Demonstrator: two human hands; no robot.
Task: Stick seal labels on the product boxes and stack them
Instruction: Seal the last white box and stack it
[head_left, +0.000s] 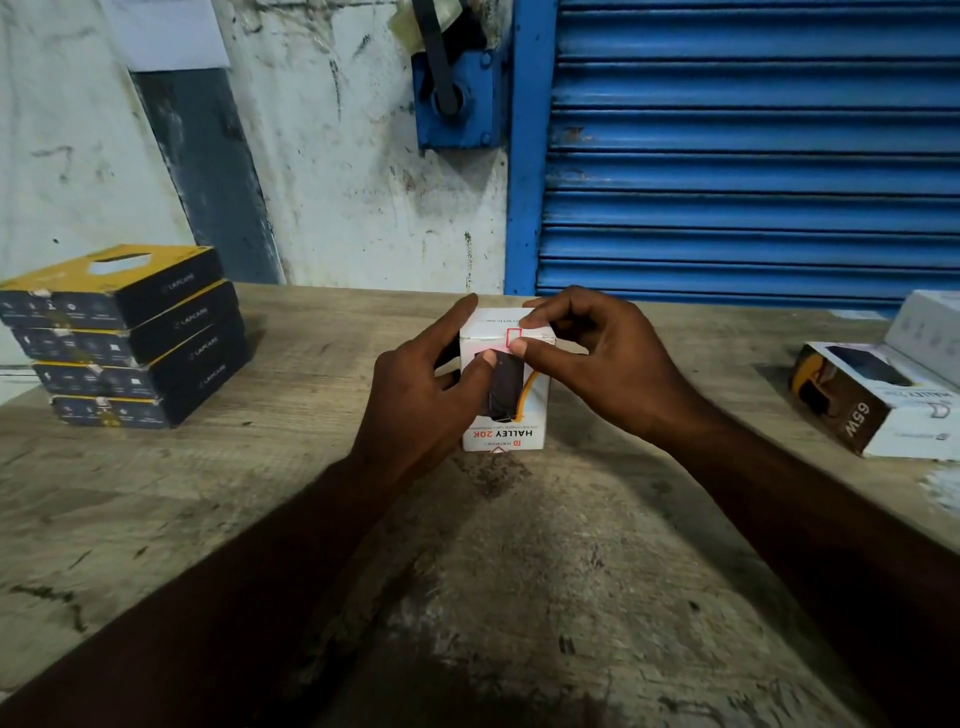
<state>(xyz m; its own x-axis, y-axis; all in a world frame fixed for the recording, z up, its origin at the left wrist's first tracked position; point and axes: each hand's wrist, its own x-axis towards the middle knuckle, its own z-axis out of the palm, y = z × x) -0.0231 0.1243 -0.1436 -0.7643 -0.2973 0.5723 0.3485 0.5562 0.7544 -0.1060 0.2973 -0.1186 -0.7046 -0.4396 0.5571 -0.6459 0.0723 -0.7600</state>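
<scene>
At the middle of the worn wooden desk we see a white cardboard product box printed HALLEY 20K, standing upright. Our left hand grips its left side, fingers curled round it and thumb pressed on the near face. Our right hand holds the top right corner, fingers curled over the far side, its thumb pressing a small red-edged seal label that folds over the top near edge. A stack of four black-and-yellow flat boxes sits at the far left. At the right edge lie a brown-and-white 65W box and a white box just behind it.
</scene>
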